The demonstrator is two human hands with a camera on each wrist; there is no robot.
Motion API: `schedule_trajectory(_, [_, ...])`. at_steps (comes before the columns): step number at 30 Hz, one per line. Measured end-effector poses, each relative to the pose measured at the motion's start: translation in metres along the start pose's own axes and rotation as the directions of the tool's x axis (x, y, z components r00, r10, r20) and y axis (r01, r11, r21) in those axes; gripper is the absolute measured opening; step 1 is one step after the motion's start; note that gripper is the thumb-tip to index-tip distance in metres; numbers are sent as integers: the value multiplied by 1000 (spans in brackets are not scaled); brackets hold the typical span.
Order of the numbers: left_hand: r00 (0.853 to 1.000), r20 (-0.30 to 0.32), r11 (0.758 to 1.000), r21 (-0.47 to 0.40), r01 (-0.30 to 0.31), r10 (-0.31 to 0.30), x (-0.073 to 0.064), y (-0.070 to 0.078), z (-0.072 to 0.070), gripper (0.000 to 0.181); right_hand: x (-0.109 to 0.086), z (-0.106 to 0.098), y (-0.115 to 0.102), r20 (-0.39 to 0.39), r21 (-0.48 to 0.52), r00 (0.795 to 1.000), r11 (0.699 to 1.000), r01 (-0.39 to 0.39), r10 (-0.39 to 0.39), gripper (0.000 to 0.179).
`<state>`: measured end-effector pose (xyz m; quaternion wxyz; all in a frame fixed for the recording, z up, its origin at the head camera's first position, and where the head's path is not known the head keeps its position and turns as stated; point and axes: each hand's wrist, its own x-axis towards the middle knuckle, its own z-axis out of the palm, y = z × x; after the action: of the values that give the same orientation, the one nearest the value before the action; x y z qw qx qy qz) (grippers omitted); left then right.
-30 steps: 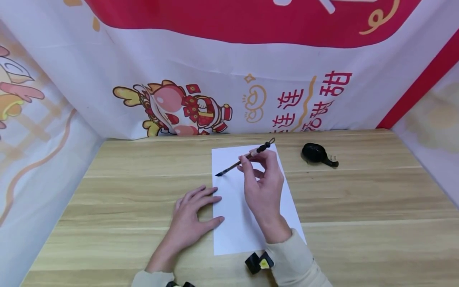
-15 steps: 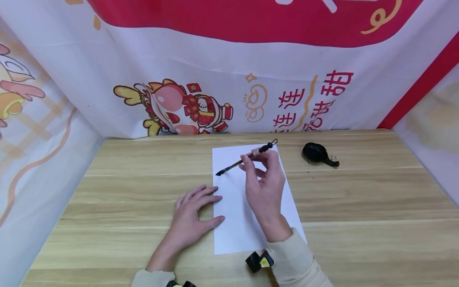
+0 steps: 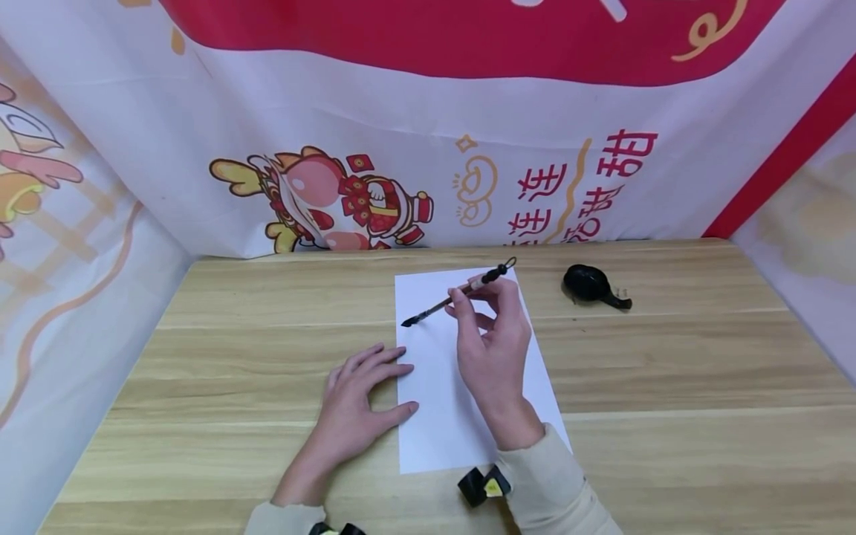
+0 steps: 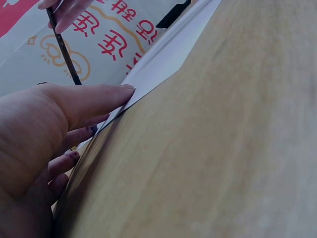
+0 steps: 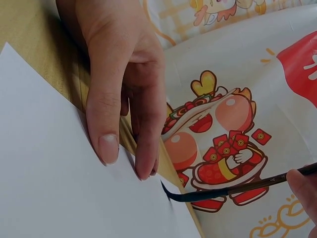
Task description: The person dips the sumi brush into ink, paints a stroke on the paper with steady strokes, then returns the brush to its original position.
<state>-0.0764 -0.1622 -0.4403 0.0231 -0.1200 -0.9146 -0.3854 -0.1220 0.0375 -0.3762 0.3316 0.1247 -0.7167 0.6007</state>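
Observation:
My right hand (image 3: 491, 345) pinches a brown-handled calligraphy brush (image 3: 444, 303) between thumb and fingers, tilted down to the left. Its black tip meets the upper left of a white sheet of paper (image 3: 435, 431); in the right wrist view the dark bristles (image 5: 185, 197) bend against the sheet. A small dark mark shows by the tip there. My left hand (image 3: 357, 401) lies with fingers spread, its fingertips and thumb resting on the paper's left edge. From the left wrist, the left thumb (image 4: 94, 101) presses near that edge, with the brush handle (image 4: 64, 52) beyond it.
A black ink dish (image 3: 586, 284) with a short handle sits on the wooden table (image 3: 669, 371), right of the paper. Behind the table hangs a white and red printed cloth (image 3: 401, 111). A black wrist device (image 3: 483, 487) is by the right sleeve.
The brush tip presses down a little, its bristles looking thicker than a second ago, and has barely shifted. Both hands and the paper stay in nearly the same place.

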Motion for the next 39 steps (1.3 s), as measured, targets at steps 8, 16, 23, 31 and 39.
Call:
schedule_trajectory(8, [1000,6,1000,-3,3,-3,0,0,0,47,-2,0,-2,13,-38,1000,999,-10,10,25])
schedule_trajectory(16, [1000,15,1000,-1,12,-11,1,1,-1,47,-2,0,-3,18,-40,1000,999,3,-3,24])
schedule_trajectory(23, [1000,16,1000,-2,16,-16,2,-1,-1,47,-1,0,-4,21,-33,1000,999,19,-18,24])
schedule_trajectory(31, [1000,13,1000,1,16,-16,1,-2,0,47,-1,0,-7,26,-43,1000,999,17,-16,23])
schedule_trajectory(39, [1000,17,1000,2,18,-18,2,-1,0,47,-2,-1,-7,31,-50,999,998,25,-23,23])
